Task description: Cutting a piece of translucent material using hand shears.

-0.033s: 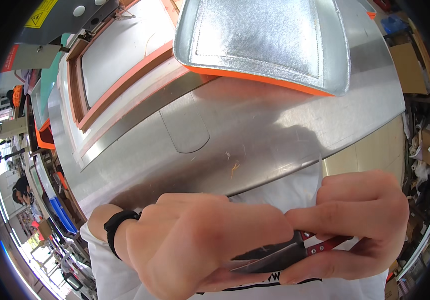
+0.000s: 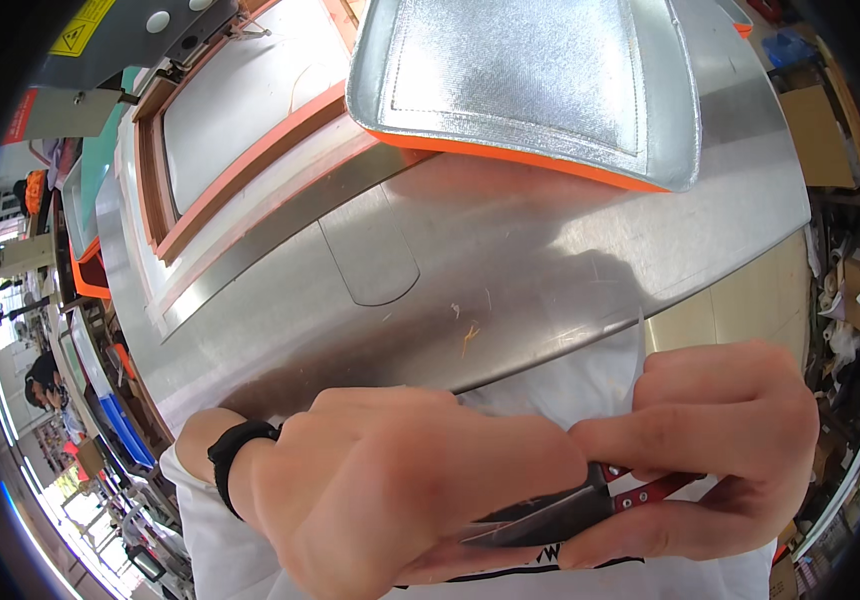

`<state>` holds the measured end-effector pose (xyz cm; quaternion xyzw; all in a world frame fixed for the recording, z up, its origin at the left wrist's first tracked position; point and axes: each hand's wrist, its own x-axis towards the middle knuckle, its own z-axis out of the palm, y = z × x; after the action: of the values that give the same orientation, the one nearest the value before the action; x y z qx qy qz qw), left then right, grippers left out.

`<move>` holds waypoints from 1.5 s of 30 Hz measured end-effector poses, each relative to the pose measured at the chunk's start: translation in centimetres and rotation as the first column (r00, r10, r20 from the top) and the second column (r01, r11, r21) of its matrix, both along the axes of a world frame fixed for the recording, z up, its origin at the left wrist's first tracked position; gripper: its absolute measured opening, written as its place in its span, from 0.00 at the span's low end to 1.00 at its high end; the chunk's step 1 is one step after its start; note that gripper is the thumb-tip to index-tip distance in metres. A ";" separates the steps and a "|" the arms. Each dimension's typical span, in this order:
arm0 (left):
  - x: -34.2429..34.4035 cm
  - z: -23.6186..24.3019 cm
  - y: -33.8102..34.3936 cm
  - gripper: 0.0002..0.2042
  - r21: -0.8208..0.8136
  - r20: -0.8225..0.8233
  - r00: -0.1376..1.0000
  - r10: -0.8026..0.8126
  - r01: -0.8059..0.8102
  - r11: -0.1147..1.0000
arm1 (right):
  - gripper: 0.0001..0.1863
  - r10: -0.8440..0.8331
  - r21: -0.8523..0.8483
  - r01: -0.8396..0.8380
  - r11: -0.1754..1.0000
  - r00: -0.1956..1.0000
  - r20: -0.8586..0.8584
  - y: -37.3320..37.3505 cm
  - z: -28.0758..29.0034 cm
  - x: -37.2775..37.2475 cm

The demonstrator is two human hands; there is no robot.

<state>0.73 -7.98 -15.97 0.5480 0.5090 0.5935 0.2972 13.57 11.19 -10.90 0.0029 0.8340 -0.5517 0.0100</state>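
My right hand (image 2: 720,440) is closed around the red riveted handles of a small bladed tool that looks like thread snips (image 2: 640,495). Its dark steel blades point left, toward my left hand. Close against it, my left hand (image 2: 390,490) is curled, with the back of the hand upward and a black band on the wrist. The left forefinger lies above the blades and meets the right fingers. What the left fingertips grip is hidden beneath that hand. Both hands are low, just in front of my white shirt (image 2: 250,560).
Beyond my hands is a metal tabletop (image 2: 510,250) with a curved front edge and orange thread scraps (image 2: 470,338). A silver padded piece with an orange edge (image 2: 520,90) lies on it. A reddish-brown frame (image 2: 250,170) is at far left, below a grey machine (image 2: 140,40).
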 end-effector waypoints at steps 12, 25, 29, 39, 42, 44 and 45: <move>-0.6 1.9 1.8 0.28 -0.054 0.107 0.983 -0.149 0.155 0.986 | 0.20 -0.029 -0.002 0.029 1.000 1.000 -0.004 -0.3 0.0 0.0; 0.3 0.3 -0.2 0.31 -0.063 -0.048 0.998 0.038 -0.041 0.997 | 0.21 -0.115 -0.063 0.119 0.991 0.992 0.060 -0.6 -0.4 0.5; 1.4 4.6 2.3 0.28 -0.326 -0.169 0.974 0.153 -0.202 0.924 | 0.21 -0.091 -0.109 0.099 0.989 0.993 0.076 0.1 -0.3 0.7; -1.8 4.0 2.8 0.12 -0.264 -0.126 0.988 -0.089 0.053 0.963 | 0.22 -0.137 -0.037 0.139 0.990 0.989 0.064 -0.2 -1.1 1.6; -1.9 3.9 3.3 0.12 -0.234 -0.110 0.990 -0.086 0.058 0.971 | 0.22 -0.128 0.037 0.126 0.991 0.990 0.055 0.1 -0.8 1.6; -1.9 4.0 3.4 0.12 -0.233 -0.111 0.991 -0.076 0.049 0.971 | 0.22 -0.110 0.061 0.109 0.992 0.994 0.023 0.2 -0.7 1.4; -1.7 4.1 3.1 0.11 -0.240 -0.113 0.992 -0.056 0.028 0.970 | 0.22 -0.091 0.070 0.091 0.993 0.996 0.003 0.2 -0.8 1.1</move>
<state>-1.00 -4.83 -11.83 0.5534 0.5816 0.4880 0.3426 14.71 11.41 -11.72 0.0430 0.8517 -0.5222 -0.0125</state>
